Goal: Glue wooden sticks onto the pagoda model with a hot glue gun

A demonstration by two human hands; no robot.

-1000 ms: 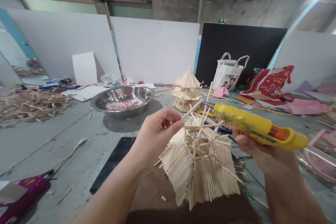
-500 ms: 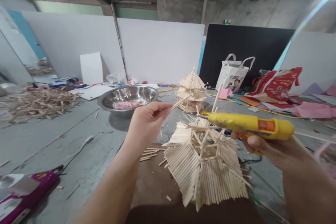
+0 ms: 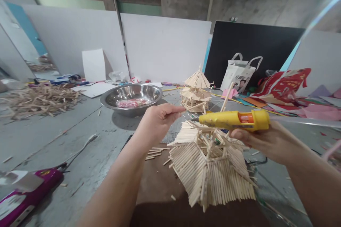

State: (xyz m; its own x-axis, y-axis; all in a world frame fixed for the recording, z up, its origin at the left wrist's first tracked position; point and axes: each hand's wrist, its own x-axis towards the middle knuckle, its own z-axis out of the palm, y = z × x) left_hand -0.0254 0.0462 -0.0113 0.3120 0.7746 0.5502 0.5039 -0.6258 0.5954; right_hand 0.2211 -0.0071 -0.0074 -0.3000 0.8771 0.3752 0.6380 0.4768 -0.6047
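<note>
Floor (image 3: 66, 131) of grey concrete, strewn with sticks (image 3: 37, 99); white boards (image 3: 165, 48) behind stick model (image 3: 213, 166).

we see the bowl (image 3: 131, 98) left of centre, the stick pile (image 3: 39, 99) at far left, the bag (image 3: 239, 74) upper right.

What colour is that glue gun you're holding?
Yellow glue gun, with an orange patch on its side; head view.

Right hand (image 3: 263, 141) hides the glue gun (image 3: 234, 120) grip — magenta pack (image 3: 23, 193) is cropped at left.
</note>
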